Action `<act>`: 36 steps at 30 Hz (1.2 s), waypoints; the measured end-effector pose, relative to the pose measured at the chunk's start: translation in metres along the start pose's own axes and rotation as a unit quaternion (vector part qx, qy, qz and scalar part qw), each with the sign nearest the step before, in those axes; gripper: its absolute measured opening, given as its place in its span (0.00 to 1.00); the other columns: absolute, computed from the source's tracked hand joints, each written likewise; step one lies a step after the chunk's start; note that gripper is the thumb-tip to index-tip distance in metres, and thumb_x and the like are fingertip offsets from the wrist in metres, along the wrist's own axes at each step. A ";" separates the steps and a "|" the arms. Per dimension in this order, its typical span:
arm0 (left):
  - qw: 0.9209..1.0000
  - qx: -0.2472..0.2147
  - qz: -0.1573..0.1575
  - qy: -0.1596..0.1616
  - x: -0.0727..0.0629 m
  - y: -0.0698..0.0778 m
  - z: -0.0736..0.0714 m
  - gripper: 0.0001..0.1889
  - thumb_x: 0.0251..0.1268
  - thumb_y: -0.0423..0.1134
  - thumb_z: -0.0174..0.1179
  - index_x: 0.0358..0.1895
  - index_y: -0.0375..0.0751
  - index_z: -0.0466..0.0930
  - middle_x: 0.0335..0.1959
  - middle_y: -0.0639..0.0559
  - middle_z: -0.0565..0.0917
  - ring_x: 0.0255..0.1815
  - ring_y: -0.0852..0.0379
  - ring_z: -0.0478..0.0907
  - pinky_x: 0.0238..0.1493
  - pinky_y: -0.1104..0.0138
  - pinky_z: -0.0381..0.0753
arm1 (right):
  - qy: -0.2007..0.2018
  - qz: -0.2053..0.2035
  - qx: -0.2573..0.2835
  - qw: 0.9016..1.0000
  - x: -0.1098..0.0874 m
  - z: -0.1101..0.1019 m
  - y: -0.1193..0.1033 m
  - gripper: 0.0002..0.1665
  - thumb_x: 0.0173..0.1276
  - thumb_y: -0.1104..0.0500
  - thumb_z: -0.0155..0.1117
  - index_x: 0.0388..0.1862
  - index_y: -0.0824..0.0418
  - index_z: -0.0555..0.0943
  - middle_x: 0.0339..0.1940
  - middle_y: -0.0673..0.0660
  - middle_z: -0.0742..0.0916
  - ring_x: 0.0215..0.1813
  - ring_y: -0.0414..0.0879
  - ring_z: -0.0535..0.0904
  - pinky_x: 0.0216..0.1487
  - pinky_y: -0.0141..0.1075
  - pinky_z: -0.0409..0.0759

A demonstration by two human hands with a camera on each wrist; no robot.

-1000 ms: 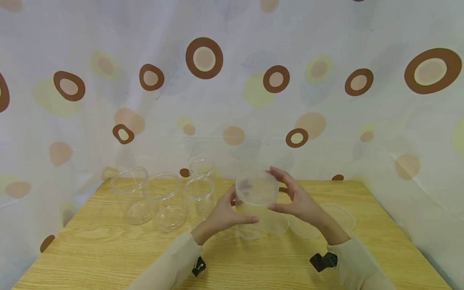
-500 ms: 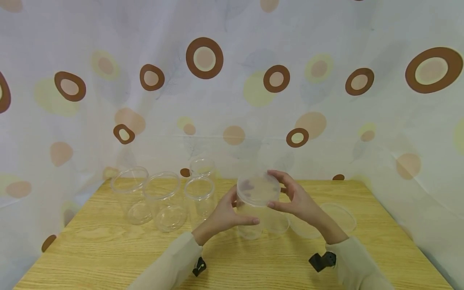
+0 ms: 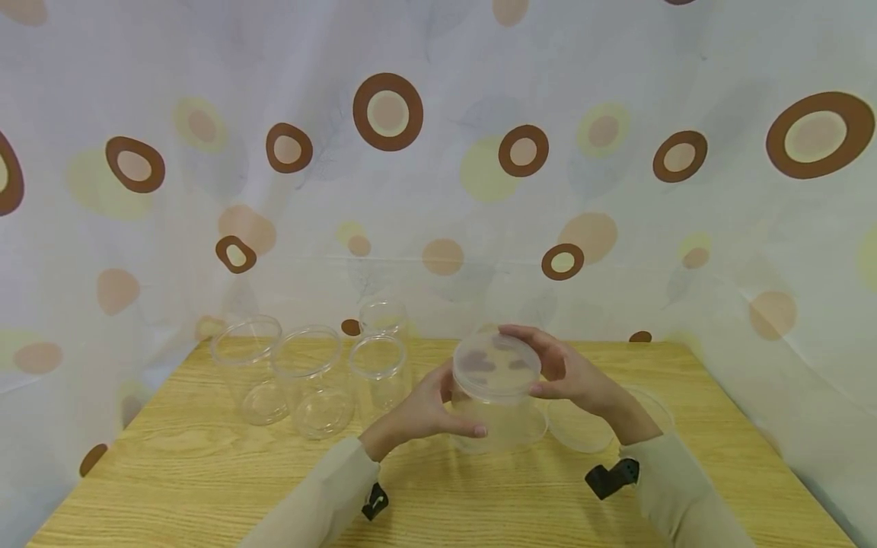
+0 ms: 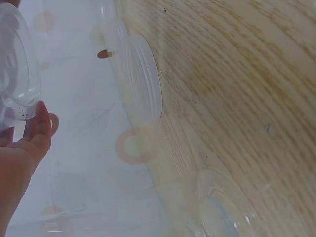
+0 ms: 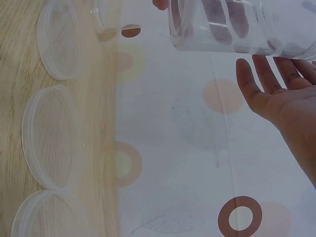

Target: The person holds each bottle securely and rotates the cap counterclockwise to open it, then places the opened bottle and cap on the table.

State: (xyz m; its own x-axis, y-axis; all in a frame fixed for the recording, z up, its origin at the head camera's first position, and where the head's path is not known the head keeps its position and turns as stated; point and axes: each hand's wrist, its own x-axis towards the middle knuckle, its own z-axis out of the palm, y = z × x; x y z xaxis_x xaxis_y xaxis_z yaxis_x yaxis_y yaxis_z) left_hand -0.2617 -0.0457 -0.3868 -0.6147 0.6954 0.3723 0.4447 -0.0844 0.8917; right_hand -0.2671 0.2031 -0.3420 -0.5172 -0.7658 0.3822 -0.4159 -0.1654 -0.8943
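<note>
A clear plastic jar (image 3: pixel 479 422) with a frosted lid (image 3: pixel 496 365) on top is held in front of me, tilted a little. My left hand (image 3: pixel 428 407) grips the jar's side, thumb in front and fingers behind; dark finger shapes show through the plastic. My right hand (image 3: pixel 578 377) holds the lid's edge, its thumb at the front right and fingers reaching round the back. In the right wrist view, the right fingers (image 5: pixel 266 89) lie along the jar (image 5: pixel 212 42). The left wrist view has the left fingers (image 4: pixel 39 128) at the jar's lower end.
Several clear open jars (image 3: pixel 323 411) stand on the left of the wooden table (image 3: pixel 171 487). Flat frosted lids (image 3: pixel 581 428) lie to the right, partly behind the jar and right arm. A patterned curtain (image 3: pixel 438 190) hangs behind the table.
The jar and its lid have moved slightly right and down, and the lid's top faces me more. The right hand has shifted right with it; the left hand has barely moved.
</note>
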 end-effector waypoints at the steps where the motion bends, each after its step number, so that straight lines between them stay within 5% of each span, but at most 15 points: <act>1: 1.000 -0.001 0.000 -0.003 0.000 0.000 0.000 0.46 0.46 0.39 0.71 0.69 0.54 0.52 0.61 0.47 0.69 0.58 0.55 0.72 0.58 0.58 0.71 | -0.006 -0.002 0.009 1.000 0.000 -0.001 0.001 0.44 0.64 0.64 0.58 0.71 0.69 0.45 0.71 0.63 0.57 0.66 0.49 0.60 0.58 0.38 0.73; 5: 1.000 -0.001 -0.007 -0.009 -0.001 -0.001 0.001 0.47 0.46 0.41 0.71 0.69 0.54 0.52 0.61 0.48 0.69 0.58 0.56 0.72 0.58 0.52 0.70 | -0.021 -0.005 0.045 0.999 -0.001 -0.002 0.004 0.44 0.64 0.63 0.58 0.71 0.69 0.45 0.71 0.63 0.55 0.67 0.53 0.59 0.58 0.40 0.73; 15: 0.999 -0.003 0.019 -0.028 -0.002 -0.003 0.000 0.44 0.47 0.42 0.70 0.68 0.47 0.54 0.62 0.44 0.68 0.59 0.55 0.71 0.58 0.63 0.72 | -0.069 -0.051 0.087 0.993 0.004 -0.004 -0.002 0.46 0.66 0.63 0.57 0.70 0.72 0.39 0.73 0.63 0.52 0.69 0.52 0.57 0.62 0.42 0.69; 19: 1.000 0.002 -0.004 -0.021 -0.002 -0.002 0.001 0.46 0.46 0.43 0.71 0.69 0.54 0.53 0.64 0.50 0.66 0.62 0.52 0.68 0.58 0.64 0.71 | -0.047 -0.051 0.080 0.994 0.004 -0.005 -0.004 0.46 0.65 0.63 0.57 0.71 0.71 0.40 0.72 0.63 0.54 0.69 0.50 0.58 0.61 0.41 0.70; 26: 0.996 0.037 -0.060 0.055 -0.001 -0.005 0.001 0.50 0.43 0.39 0.72 0.70 0.57 0.50 0.66 0.49 0.63 0.65 0.45 0.64 0.61 0.56 0.68 | 0.063 -0.046 0.024 0.997 -0.002 -0.012 -0.006 0.45 0.63 0.62 0.61 0.71 0.69 0.47 0.70 0.61 0.59 0.69 0.46 0.55 0.59 0.33 0.70; 30: 0.990 0.064 -0.079 0.101 -0.003 -0.008 0.002 0.49 0.43 0.40 0.73 0.69 0.57 0.52 0.67 0.53 0.64 0.65 0.53 0.64 0.61 0.54 0.67 | 0.095 -0.042 0.004 0.995 -0.008 -0.020 -0.005 0.43 0.63 0.65 0.59 0.71 0.67 0.48 0.70 0.57 0.59 0.65 0.44 0.54 0.40 0.26 0.73; 33: 0.985 0.079 -0.085 0.129 -0.004 -0.011 0.003 0.48 0.42 0.44 0.73 0.68 0.60 0.52 0.66 0.56 0.64 0.65 0.53 0.63 0.61 0.53 0.67 | 0.110 -0.028 0.003 0.994 -0.014 -0.027 -0.004 0.40 0.64 0.68 0.57 0.71 0.65 0.50 0.69 0.55 0.57 0.53 0.42 0.60 0.29 0.26 0.70; 36: 0.980 0.087 -0.093 0.155 -0.004 -0.013 0.005 0.49 0.42 0.47 0.73 0.69 0.62 0.51 0.67 0.55 0.62 0.65 0.49 0.62 0.61 0.51 0.66 | 0.127 -0.011 0.007 0.992 -0.020 -0.033 -0.001 0.39 0.64 0.71 0.54 0.71 0.64 0.51 0.69 0.55 0.57 0.34 0.40 0.64 0.32 0.27 0.71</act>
State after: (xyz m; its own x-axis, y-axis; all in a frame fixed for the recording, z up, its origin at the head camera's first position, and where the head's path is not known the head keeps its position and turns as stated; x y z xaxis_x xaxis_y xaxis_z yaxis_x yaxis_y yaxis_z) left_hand -0.2618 -0.0441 -0.4012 -0.8517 0.4353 0.2919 0.3940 0.1645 0.9043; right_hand -0.2809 0.2389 -0.3408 -0.6804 -0.5809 0.4468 -0.4196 -0.1910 -0.8874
